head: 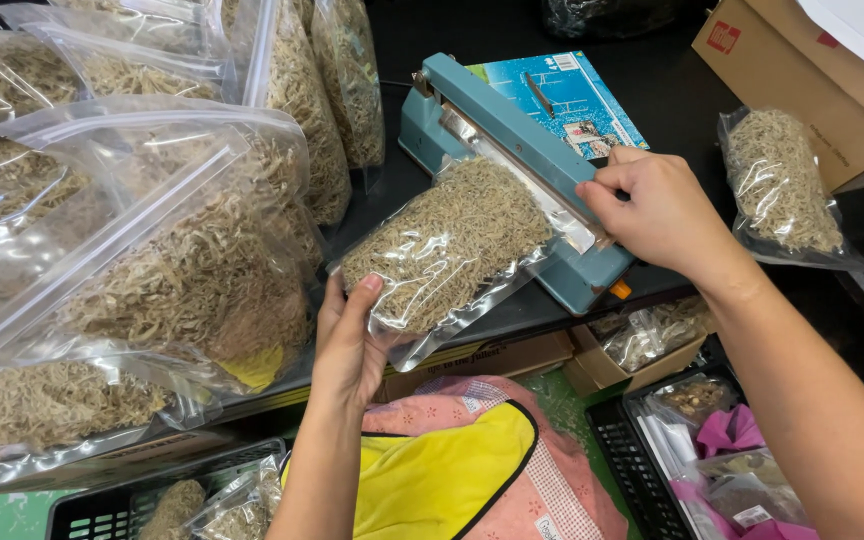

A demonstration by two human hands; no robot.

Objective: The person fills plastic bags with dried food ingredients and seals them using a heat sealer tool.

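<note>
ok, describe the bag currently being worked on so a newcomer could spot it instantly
Find the blue heat sealer on the black table, mid-frame. The clear bag of dried strands lies with its open end in the sealer's jaw, left hand under its bottom, right hand at the mouth. Unlike the big zip bags to the left and the small bag on the right, it alone is handheld.

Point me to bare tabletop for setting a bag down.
Bare black table lies between the blue heat sealer, the small sealed bag and the cardboard box. The left side is crowded with large zip bags. Both hands hold a bag at the sealer.
</note>
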